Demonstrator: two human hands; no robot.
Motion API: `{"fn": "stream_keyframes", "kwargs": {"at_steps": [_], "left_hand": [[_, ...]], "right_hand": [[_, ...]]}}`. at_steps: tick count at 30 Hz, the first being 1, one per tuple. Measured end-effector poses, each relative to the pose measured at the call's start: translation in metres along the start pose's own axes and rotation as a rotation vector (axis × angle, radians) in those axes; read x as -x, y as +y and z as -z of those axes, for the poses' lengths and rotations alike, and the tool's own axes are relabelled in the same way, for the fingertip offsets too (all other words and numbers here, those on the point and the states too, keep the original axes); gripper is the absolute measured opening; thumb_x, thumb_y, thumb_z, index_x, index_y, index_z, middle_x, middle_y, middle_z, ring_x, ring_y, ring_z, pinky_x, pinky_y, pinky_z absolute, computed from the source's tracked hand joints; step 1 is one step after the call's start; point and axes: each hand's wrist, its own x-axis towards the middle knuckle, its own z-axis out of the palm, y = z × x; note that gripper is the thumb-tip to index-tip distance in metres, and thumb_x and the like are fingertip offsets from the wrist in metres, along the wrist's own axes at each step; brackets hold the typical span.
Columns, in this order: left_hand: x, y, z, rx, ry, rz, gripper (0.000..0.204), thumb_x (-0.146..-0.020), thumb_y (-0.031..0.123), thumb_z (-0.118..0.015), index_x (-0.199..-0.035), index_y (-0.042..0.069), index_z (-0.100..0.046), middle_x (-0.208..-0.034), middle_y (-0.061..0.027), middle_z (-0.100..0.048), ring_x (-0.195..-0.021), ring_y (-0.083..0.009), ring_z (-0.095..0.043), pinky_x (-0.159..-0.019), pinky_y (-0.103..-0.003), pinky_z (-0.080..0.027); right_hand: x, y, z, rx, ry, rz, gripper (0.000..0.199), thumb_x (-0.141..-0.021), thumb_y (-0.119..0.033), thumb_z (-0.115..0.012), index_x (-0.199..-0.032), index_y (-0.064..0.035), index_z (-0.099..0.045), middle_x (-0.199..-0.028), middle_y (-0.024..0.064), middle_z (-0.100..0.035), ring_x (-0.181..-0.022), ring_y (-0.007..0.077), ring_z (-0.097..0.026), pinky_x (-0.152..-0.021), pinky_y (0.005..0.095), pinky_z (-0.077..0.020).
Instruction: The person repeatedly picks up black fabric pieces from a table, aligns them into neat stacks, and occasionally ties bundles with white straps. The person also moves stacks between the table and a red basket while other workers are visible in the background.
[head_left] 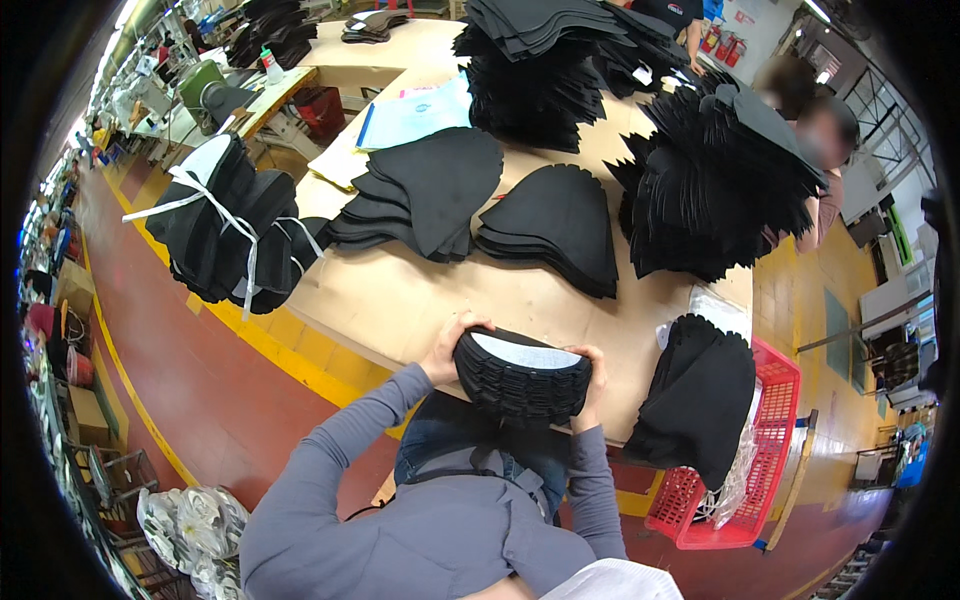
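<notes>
Between my two hands is a curved stack of black cut pieces [518, 395] with notched edges and a pale sheet on its face. It is held upright at the table's near edge, above my lap. My left hand [450, 348] grips its left end, the fingers bent over the top. Around the right end my right hand [594, 385] is closed, with part of its fingers hidden behind the stack. Beyond them on the tan table [400, 300] lie two fanned piles of black cut pieces, a left pile [440, 195] and a right pile [555, 225].
Black bundles tied with white strips [225, 225] sit at the table's left edge. Tall black stacks [715, 185] stand at the back and right. Another black pile [695, 395] overhangs the right edge beside a red basket [780, 400]. A person [825, 140] is beyond the table.
</notes>
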Motion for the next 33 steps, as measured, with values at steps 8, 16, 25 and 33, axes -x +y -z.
{"fn": "stream_keyframes", "kwargs": {"at_steps": [8, 16, 25, 33], "left_hand": [[0.006, 0.001, 0.022, 0.232, 0.041, 0.281, 0.036, -0.084, 0.001, -0.065, -0.116, 0.001, -0.05, -0.102, -0.0101, -0.064, -0.096, -0.0215, -0.063, -0.088, -0.034, -0.05], [0.043, -0.01, 0.001, 0.442, 0.327, 0.315, 0.042, -0.084, 0.011, -0.063, -0.123, -0.001, -0.056, -0.108, -0.0163, -0.064, -0.102, -0.0268, -0.061, -0.095, -0.037, -0.046], [0.071, -0.019, 0.03, 0.154, 0.218, 0.455, 0.025, -0.083, 0.007, -0.063, -0.106, -0.001, -0.058, -0.103, -0.0112, -0.063, -0.095, -0.0218, -0.061, -0.084, -0.033, -0.048], [0.071, -0.002, 0.146, -0.154, 0.448, 0.887, 0.047, -0.092, 0.038, -0.067, -0.102, -0.008, -0.066, -0.092, -0.0067, -0.067, -0.082, -0.0147, -0.058, -0.078, -0.029, -0.048]], "right_hand": [[-0.005, -0.001, 0.014, 0.197, -0.155, 0.489, 0.027, -0.073, -0.004, -0.067, -0.097, -0.0071, -0.058, -0.082, 0.0106, -0.066, -0.069, 0.0318, -0.064, -0.066, 0.0388, -0.0513], [0.041, 0.016, -0.017, 0.16, 0.12, 0.386, 0.024, -0.077, -0.016, -0.071, -0.095, -0.0053, -0.06, -0.082, 0.0123, -0.065, -0.074, 0.0296, -0.065, -0.067, 0.0364, -0.0497], [0.028, 0.001, -0.026, 0.228, -0.012, 0.127, 0.035, -0.072, -0.016, -0.076, -0.103, -0.0049, -0.063, -0.092, 0.0149, -0.067, -0.087, 0.0329, -0.066, -0.077, 0.0394, -0.0515], [0.018, -0.058, -0.116, 0.1, -0.394, -0.29, 0.064, -0.092, -0.038, -0.062, -0.137, -0.0016, -0.038, -0.119, 0.0286, -0.059, -0.111, 0.0431, -0.058, -0.094, 0.0446, -0.0469]]}}
